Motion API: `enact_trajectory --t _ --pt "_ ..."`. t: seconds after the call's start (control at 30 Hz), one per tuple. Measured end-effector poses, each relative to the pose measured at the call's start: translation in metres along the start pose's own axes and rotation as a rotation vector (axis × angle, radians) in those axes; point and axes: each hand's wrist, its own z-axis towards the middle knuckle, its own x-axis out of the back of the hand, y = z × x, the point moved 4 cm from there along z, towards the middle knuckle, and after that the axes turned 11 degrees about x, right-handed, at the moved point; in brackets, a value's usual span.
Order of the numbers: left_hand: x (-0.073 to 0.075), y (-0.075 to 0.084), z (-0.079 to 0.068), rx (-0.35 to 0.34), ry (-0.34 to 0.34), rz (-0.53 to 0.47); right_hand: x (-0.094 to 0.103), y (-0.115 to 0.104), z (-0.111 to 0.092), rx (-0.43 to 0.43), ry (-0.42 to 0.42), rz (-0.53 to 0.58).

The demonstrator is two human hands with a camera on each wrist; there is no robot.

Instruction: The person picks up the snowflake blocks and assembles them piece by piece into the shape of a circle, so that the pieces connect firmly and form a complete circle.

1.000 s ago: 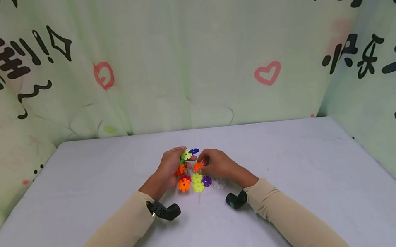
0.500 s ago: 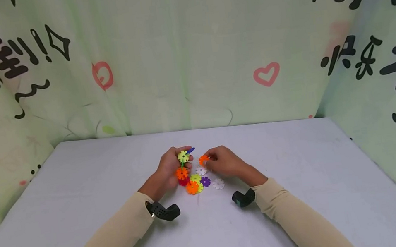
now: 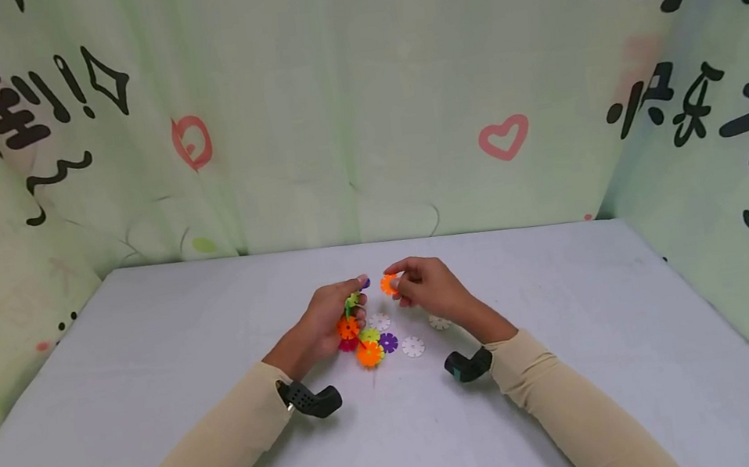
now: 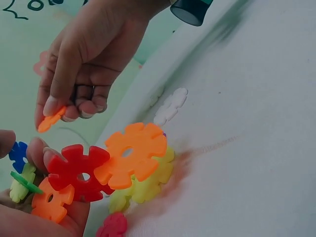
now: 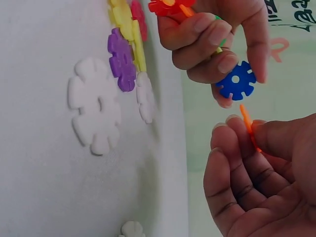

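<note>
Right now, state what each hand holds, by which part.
The right hand pinches an orange, flower-shaped plastic disc by one side; the left hand grips a multicoloured chain of such discs toward its blue end.

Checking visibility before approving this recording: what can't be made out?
- Left wrist: purple snowflake disc, mostly hidden behind orange disc.
- Left wrist: left hand, cut off by left and bottom edges.
- Right wrist: red disc, cut off by top edge.
- Right wrist: lowest white disc, cut off by bottom edge.

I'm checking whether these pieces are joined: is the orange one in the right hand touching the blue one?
Apart: the left wrist view plainly shows green backdrop between the orange piece and the blue piece.
</note>
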Motion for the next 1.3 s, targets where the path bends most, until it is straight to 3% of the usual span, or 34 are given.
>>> enact_trajectory --t 0.47,0.9,1.17,1.3 --pt "-0.0054 -0.0014 -0.0014 0.021 -0.045 0.088 0.0038 -0.0059 0.0022 0.081 0.026 0.01" --pt "-0.0089 -0.0054 -0.0023 0.02 -0.081 0.082 -0.0016 -0.0071 -0.0004 0.105 0.006 -0.02" --pt "-0.0089 -0.0043 -0.0061 -0.012 -0.105 0.09 0.0014 -0.0078 -0.0022 0.119 0.093 -0.019" --pt "-0.008 -0.004 -0.008 -0.021 -0.095 0.109 0.001 -0.0086 -0.0036 0.145 0.039 -0.011"
